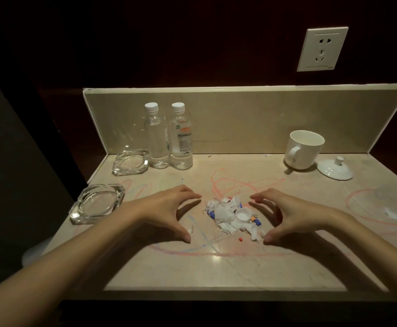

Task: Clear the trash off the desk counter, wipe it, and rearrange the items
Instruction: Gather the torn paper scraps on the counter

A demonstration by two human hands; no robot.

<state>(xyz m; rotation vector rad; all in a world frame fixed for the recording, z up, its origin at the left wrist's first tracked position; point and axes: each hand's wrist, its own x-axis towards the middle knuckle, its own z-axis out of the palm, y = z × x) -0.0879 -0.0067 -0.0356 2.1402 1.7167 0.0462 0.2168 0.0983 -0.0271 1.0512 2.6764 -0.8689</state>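
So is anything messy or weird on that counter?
Yes. A heap of torn white paper scraps with small blue and orange bits lies mid-counter between the cupped left hand and right hand. Red and blue crayon-like scribbles cross the beige stone counter. The white ceramic mug has its white lid off, lying beside it.

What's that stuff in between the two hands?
In the head view, a trash pile lies between the left hand and right hand: torn white paper, small coloured bits and a bottle cap. Neither hand touches it.
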